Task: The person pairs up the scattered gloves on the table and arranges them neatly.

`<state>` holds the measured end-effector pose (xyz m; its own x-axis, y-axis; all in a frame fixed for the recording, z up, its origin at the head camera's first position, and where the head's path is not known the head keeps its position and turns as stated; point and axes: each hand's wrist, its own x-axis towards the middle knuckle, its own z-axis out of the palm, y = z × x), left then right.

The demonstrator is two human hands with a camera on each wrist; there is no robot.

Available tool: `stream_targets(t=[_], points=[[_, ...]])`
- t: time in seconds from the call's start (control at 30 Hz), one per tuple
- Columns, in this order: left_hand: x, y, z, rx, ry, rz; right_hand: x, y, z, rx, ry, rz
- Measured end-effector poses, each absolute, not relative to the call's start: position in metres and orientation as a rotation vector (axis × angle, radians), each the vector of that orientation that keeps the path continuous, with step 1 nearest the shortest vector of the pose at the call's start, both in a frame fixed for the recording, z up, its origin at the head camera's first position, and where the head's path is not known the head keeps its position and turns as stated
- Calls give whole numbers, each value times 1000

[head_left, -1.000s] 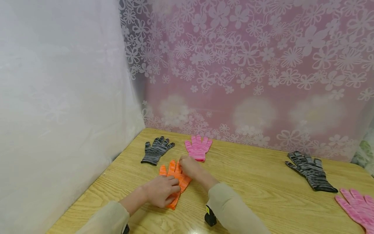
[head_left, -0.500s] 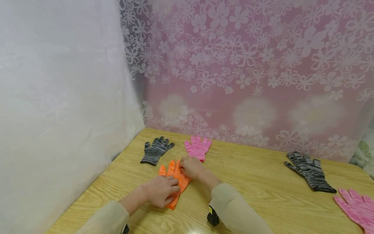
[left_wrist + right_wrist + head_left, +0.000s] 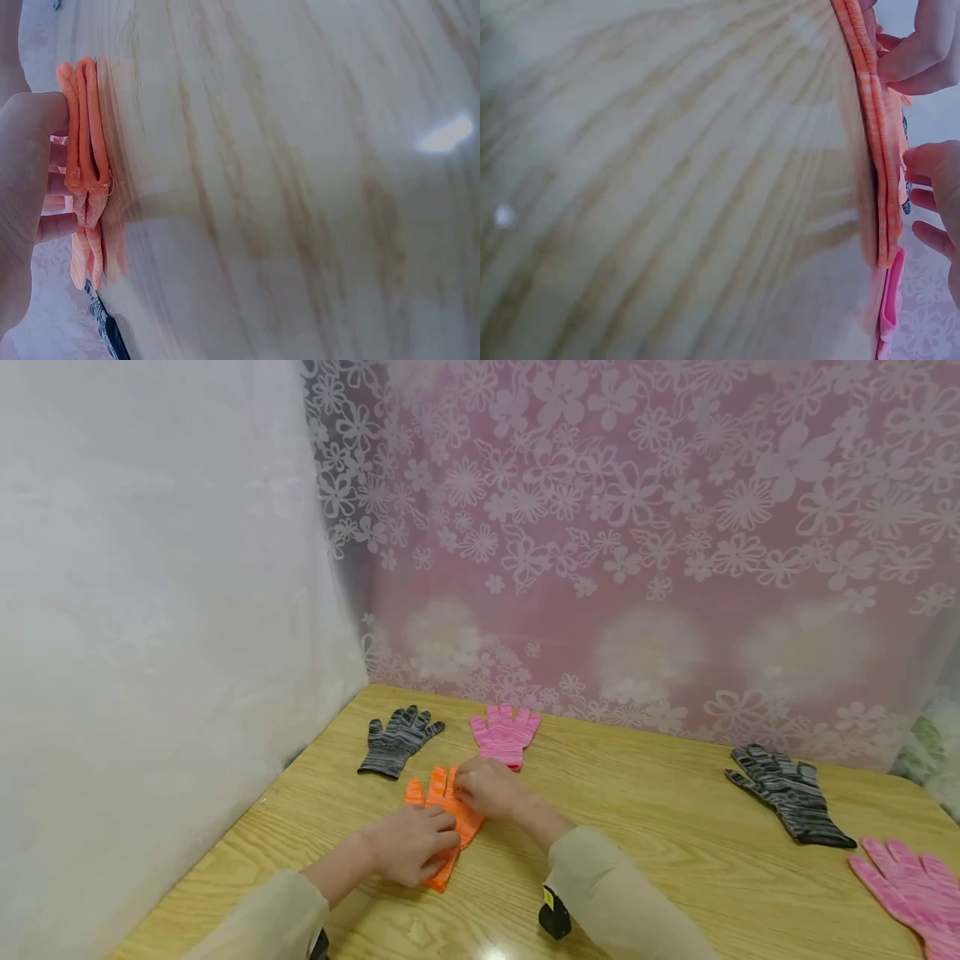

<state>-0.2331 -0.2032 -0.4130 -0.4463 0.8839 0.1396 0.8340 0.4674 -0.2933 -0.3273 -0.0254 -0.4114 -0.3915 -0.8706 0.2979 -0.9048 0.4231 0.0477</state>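
Note:
An orange knit glove [image 3: 463,822] lies on the wooden table, its fingers pointing away from me. My left hand [image 3: 412,846] rests on its near part, by the cuff, with the fingers loosely bent. Farther up, my right hand [image 3: 487,787] pinches at the glove's finger area and covers some of it. From the left wrist, the orange cloth [image 3: 90,124] shows as layered folds beside my left hand [image 3: 26,172]. In the right wrist view, my right hand [image 3: 937,195] has its thumb against the orange cloth [image 3: 877,120]; where its fingertips meet is partly hidden.
Behind the orange glove lie a grey-black striped glove [image 3: 400,742] and a pink glove [image 3: 506,733]. Another grey-black glove [image 3: 791,797] and another pink glove [image 3: 915,889] lie at the right. A white sheet [image 3: 172,610] and a flowered curtain [image 3: 637,543] border the table [image 3: 637,852].
My right forearm and sleeve have shifted slightly to the right and down. Both hands stay at the orange glove, and the whole view has shifted a little.

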Motion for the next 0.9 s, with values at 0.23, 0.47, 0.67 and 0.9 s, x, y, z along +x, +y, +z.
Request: stream_targets(t=[0.23, 0.47, 0.67, 0.9], points=[[-232, -202, -413, -1476, -2426, 253, -327, -23, -415, 1625, -2422, 103], [-233, -202, -413, -1461, -2445, 249, -329, -21, -413, 1631, -2381, 60], [-235, -202, -412, -1467, -2442, 256, -327, -19, -406, 1644, -2425, 154], [-234, -206, -415, -1468, -2413, 250, -326, -16, -409, 1686, -2464, 147]])
